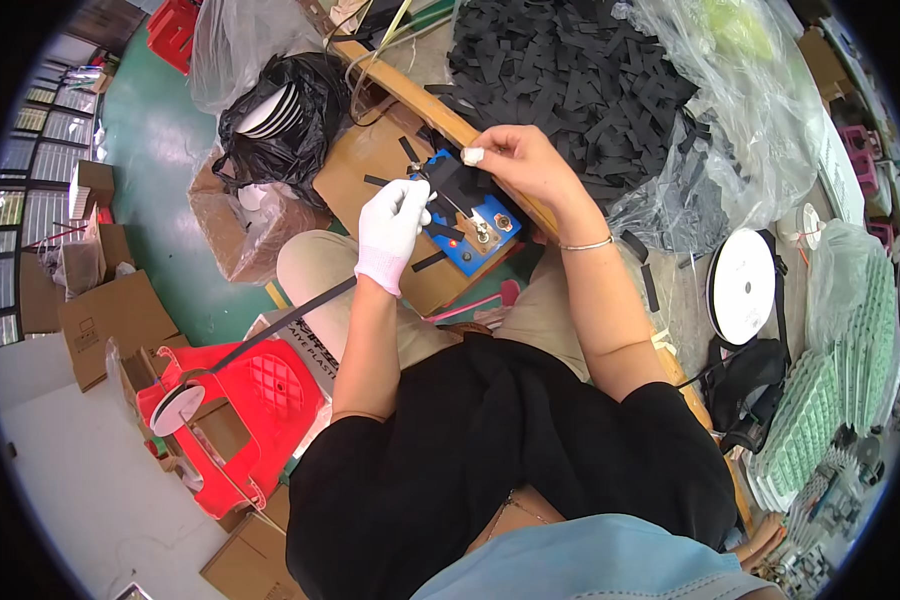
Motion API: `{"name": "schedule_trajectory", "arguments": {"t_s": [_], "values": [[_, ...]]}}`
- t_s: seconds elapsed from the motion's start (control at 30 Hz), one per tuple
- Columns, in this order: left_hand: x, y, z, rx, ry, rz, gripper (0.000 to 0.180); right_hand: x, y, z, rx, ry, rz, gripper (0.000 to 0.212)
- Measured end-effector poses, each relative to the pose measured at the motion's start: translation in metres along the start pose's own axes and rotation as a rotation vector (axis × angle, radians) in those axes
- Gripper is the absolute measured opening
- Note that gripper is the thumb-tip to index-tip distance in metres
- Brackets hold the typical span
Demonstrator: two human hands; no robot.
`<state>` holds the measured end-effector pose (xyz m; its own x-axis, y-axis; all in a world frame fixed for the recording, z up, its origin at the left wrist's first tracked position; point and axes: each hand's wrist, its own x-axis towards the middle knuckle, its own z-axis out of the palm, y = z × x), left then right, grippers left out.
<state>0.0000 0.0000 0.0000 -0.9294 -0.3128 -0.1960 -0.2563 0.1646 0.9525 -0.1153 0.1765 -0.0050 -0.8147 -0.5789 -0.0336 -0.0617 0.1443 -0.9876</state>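
Two hands on my feed, both over the blue plate (490,250), which lies on cardboard (355,165) btwn the knees, prob. so both can reach it w/o stretching. L hand (390,232), gloved, has its fingers pinched together above the plate's left part; can't tell what, if anything, is btwn them. Black strap (270,332) runs from the reel (178,408) at the red stool (285,385) and passes behind that glove; I'd guess the reel's off to the side so strap can feed freely. R hand (540,170), bare, has thumb & index bent close near the plate's far edge, w/ a white bit (472,156) at the tips; can't tell if it's worn or gripped, nor if those fingers fully meet. Black strips (570,90) are heaped on the surface (430,110) beyond, presumably kept within R reach yet off the plate.
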Motion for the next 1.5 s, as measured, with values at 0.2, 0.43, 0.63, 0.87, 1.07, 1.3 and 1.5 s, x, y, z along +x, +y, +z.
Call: {"name": "schedule_trajectory", "arguments": {"t_s": [0.2,0.43,0.63,0.87,1.07,1.3,1.5], "values": [[-0.003,-0.005,0.002,-0.075,0.016,-0.013,0.024,-0.006,-0.007,-0.005,-0.204,0.023,0.043,0.016],[-0.004,-0.010,-0.005,-0.051,0.031,-0.010,0.024,-0.005,0.003,-0.022,-1.030,0.430,0.161,0.024],[-0.005,-0.009,-0.004,-0.031,0.019,-0.017,0.025,-0.007,-0.001,-0.023,-0.566,0.479,-0.082,0.020],[-0.003,-0.005,-0.001,0.031,0.005,-0.009,0.026,-0.003,0.004,0.004,0.142,-0.154,0.084,0.017],[-0.003,-0.007,-0.001,0.027,-0.019,-0.028,0.027,-0.001,0.012,0.010,0.064,-0.097,0.028,0.011],[-0.007,-0.016,-0.023,0.122,-0.052,-0.070,0.028,0.001,0.005,-0.001,-0.481,0.185,0.114,0.019],[-0.009,-0.021,-0.029,0.133,-0.032,-0.080,0.029,0.004,0.008,0.001,-0.517,0.178,0.149,0.018]]}}
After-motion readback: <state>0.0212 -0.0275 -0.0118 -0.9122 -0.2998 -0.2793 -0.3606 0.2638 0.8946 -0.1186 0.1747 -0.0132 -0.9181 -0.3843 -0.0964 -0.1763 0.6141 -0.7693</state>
